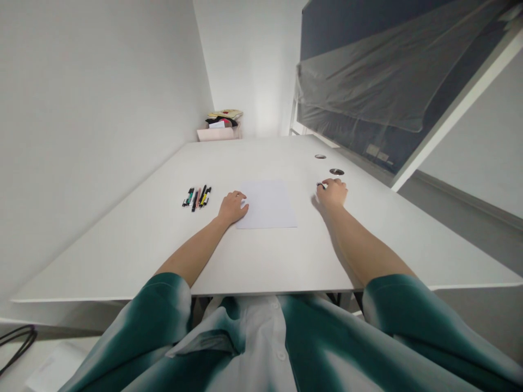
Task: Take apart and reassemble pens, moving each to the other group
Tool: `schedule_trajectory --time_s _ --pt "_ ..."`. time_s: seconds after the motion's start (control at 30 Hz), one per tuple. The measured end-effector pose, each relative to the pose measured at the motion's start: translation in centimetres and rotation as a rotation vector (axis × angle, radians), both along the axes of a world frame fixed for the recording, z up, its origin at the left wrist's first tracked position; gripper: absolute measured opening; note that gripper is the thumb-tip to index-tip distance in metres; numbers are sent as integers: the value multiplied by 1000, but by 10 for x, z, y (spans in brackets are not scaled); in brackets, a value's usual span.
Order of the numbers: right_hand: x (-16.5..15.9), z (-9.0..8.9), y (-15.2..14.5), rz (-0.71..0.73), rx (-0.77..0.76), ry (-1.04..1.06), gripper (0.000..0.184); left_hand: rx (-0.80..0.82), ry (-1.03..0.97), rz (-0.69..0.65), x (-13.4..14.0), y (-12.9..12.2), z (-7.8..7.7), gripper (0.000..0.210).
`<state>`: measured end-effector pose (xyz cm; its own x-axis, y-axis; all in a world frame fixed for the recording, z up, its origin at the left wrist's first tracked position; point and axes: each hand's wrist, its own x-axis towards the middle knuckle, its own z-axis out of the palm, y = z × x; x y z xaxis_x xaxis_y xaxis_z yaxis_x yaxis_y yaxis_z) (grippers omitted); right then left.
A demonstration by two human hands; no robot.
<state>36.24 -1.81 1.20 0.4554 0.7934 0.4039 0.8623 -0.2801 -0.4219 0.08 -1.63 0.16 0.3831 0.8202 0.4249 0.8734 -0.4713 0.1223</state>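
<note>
A blank white sheet of paper lies flat on the white table in front of me. My left hand rests on its left edge, fingers loosely spread and holding nothing. To the right of the sheet, apart from it, my right hand is closed just above the tabletop. A small dark end shows at its fingertips; the rest of that item is hidden, so its kind is unclear. Left of my left hand lies a row of several pens and markers, some black, others with green, pink or yellow parts.
Two round grommets sit in the table near its right edge. At the far left end, a light box holds folded cloth items. A wall borders the left side, and a dark plastic-draped panel stands on the right.
</note>
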Motion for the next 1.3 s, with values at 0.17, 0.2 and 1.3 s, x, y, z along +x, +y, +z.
schedule_trajectory --time_s 0.17,0.2,1.3 --pt "-36 -4 2 394 96 -93 37 -180 42 77 1 -1 4 34" --pt "-45 -7 2 461 65 -99 38 -189 46 81 1 -2 5 34" --pt "-77 -6 -9 621 -264 -290 39 -208 50 94 2 -4 8 36"
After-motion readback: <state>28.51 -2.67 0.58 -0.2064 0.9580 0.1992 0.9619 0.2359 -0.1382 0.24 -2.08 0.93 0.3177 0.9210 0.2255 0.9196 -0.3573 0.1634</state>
